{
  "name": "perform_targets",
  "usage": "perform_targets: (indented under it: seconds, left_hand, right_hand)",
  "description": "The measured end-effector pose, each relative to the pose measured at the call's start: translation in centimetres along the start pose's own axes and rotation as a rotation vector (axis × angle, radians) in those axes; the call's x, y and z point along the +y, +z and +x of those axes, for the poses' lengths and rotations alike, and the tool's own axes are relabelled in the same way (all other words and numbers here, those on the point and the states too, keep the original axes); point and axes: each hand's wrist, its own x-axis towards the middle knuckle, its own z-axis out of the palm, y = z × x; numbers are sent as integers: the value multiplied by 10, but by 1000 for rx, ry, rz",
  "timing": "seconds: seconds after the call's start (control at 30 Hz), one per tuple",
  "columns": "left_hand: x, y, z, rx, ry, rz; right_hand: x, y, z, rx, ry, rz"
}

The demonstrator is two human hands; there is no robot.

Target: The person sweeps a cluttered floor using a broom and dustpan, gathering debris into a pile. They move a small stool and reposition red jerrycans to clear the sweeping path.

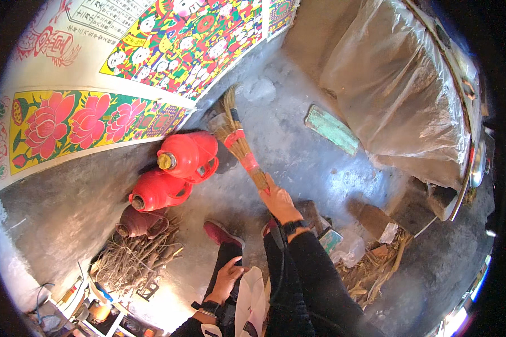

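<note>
My right hand [279,203] is closed around the handle of a straw hand broom [239,145], which is bound with red and dark bands. Its bristles reach up-left, to the foot of the wall. My left hand [229,276] rests by my left thigh, its fingers partly spread, with no object seen in it. Left of the broom stand a red vacuum flask [196,151], a second red flask [159,189] and a darker one [137,222], all near the wall.
A worn green block [332,129] lies on the concrete floor beside a plastic-covered structure [388,88]. Behind the flasks is a pile of twigs [128,261]. Wood scraps [381,269] and a clear plastic bag [350,248] lie at my right. Colourful printed posters [88,126] cover the wall.
</note>
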Motion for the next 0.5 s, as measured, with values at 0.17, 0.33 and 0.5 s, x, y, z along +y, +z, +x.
perform_targets:
  seconds: [0.17, 0.33, 0.5]
  left_hand:
    - [4, -26, -6, -16, -25, -58]
    - [5, -44, -14, -17, -10, -54]
    - [8, -61, -16, -22, 23, 30]
  right_hand:
    - [-10, -8, -66, 34, 149, 34]
    - [-44, -8, -96, 25, 86, 6]
    - [-17, 6, -15, -105, 176, -198]
